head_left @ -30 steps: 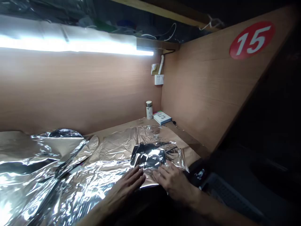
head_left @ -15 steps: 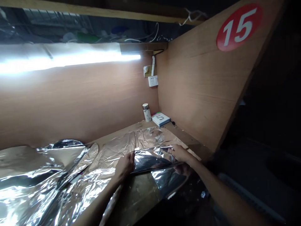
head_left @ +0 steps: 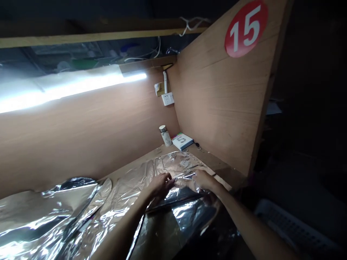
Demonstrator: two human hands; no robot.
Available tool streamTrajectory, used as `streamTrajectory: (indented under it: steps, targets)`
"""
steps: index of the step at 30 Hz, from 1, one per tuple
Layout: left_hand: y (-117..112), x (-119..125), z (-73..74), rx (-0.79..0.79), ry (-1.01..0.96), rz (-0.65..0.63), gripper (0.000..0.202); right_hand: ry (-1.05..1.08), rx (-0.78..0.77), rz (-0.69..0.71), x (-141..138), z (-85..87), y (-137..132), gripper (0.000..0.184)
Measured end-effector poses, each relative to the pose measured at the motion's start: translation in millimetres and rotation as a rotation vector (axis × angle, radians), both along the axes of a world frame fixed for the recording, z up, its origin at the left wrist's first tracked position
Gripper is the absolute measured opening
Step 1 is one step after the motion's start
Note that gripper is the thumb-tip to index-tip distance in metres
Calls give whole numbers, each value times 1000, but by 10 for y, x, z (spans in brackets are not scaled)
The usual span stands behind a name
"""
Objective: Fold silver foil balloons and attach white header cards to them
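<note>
My left hand (head_left: 159, 186) and my right hand (head_left: 205, 181) pinch the near fold of a crumpled aluminium foil sheet (head_left: 187, 213) from above, a short gap between them. The sheet's lifted layer hangs toward me, dark with reflections. Under my hands, a paler foil layer (head_left: 179, 162) spreads over the wooden desk (head_left: 127, 176). A large crinkled foil mass (head_left: 46, 220) lies further left, apart from both hands. What lies under the hanging foil is hidden.
At the back corner stand a white bottle with a metal cap (head_left: 165, 135) and a small book (head_left: 182, 141). A wall socket (head_left: 167, 99) sits above them. A wooden side panel with a red "15" sticker (head_left: 233, 97) closes the right side, and a white plastic crate (head_left: 290, 224) sits low right.
My hands, flat on the foil a second ago, now pinch its edge, which is lifted and folded back toward me. They have come closer together. The view has tilted.
</note>
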State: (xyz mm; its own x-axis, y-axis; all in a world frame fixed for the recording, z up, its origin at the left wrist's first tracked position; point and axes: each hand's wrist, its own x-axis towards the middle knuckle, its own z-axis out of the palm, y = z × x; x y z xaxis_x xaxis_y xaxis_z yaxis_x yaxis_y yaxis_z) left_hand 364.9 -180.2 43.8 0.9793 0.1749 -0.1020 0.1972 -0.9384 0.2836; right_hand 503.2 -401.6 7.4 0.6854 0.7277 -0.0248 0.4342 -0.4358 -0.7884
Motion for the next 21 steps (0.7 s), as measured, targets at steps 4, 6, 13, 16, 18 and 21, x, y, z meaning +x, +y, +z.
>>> streamTrajectory:
  steps: [4, 6, 13, 16, 18, 21]
  targets:
    - [19, 43, 101, -141, 103, -95, 39, -82, -22, -105, -41, 86, -69, 18]
    - [17, -40, 154, -217, 105, -106, 42, -141, 21, -185, -115, 114, -131, 16]
    - [-289, -741, 79, -481, -212, 192, 61, 300, 768, -372, -1061, -55, -275, 68]
    - [-641, -1137, 65, -868, -366, 360, 59, 802, 774, 36, -1457, 4, -276, 58]
    - [-833, -1377, 102, -1147, -390, 393, 49, 921, 767, 148, -1569, 80, -270, 48]
    - [-969, -1666, 134, -1389, -337, 382, 44, 947, 663, 227, -1594, 121, -254, 43]
